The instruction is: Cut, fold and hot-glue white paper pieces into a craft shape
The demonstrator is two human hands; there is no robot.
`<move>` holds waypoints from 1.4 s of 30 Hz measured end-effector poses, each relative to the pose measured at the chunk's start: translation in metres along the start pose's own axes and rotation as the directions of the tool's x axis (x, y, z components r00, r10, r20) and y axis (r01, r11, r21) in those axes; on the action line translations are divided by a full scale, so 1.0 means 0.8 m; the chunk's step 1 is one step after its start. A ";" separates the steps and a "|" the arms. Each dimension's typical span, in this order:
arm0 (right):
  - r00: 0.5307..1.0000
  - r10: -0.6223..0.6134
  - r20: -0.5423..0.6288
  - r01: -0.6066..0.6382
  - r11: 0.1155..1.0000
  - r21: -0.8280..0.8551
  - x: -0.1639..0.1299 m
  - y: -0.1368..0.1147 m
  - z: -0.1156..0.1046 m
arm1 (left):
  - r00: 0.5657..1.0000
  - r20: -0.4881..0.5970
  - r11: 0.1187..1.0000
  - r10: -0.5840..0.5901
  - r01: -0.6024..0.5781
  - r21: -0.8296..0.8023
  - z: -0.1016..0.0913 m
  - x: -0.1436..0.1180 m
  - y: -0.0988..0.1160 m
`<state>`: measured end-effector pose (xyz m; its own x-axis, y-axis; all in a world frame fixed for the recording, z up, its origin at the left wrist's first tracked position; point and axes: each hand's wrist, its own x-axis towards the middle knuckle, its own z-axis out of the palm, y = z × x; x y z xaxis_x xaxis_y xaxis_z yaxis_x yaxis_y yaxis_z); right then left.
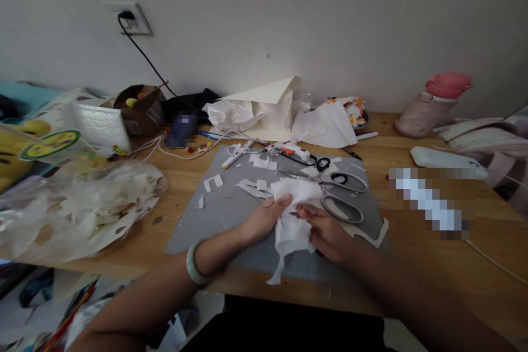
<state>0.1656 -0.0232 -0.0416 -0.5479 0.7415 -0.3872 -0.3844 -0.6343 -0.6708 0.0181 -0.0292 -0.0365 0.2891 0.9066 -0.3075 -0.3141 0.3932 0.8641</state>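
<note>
Both my hands pinched white fabric piece [293, 214] over grey mat [231, 214]: left hand [264, 221] closed on its left edge, right hand [325, 231] on right. Looked light, floppy; best held at edges. Scissors [344, 192] just beyond right hand.

My wooden table [412, 242] runs along the wall, and a grey mat [231, 214] lies flat on its middle. On the mat rest large scissors [344, 198], a smaller black-handled pair [317, 162], a white marker [237, 155], a glue gun [291, 149] and scattered white scraps [259, 164]. To my left a clear bag of cuttings [78, 209] sprawls over the table edge. Along the back sit a brown box [138, 107], a folded cream sheet [264, 104], crumpled white paper [324, 125] and a pink bottle [433, 104] on its side. A white case [443, 158] lies at my right, near a thin white cable [495, 261].
</note>
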 end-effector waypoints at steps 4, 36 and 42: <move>0.997 0.027 0.077 -0.034 0.995 0.092 0.000 -0.012 -0.004 | 1.000 0.002 0.984 -0.009 0.010 -0.175 0.004 -0.002 0.008; 0.982 -0.165 -0.086 0.108 0.882 -0.459 0.000 0.002 0.003 | 0.999 0.001 0.989 0.045 -0.045 0.138 -0.005 0.000 0.004; 0.979 -0.138 -0.148 0.055 0.886 -0.461 0.000 0.004 0.004 | 0.996 -0.053 0.939 0.078 -0.055 0.339 -0.006 0.001 0.002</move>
<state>0.1623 -0.0261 -0.0419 -0.3736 0.8460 -0.3803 -0.0283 -0.4202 -0.9070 0.0135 -0.0272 -0.0370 0.2150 0.9414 -0.2601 -0.0041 0.2672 0.9636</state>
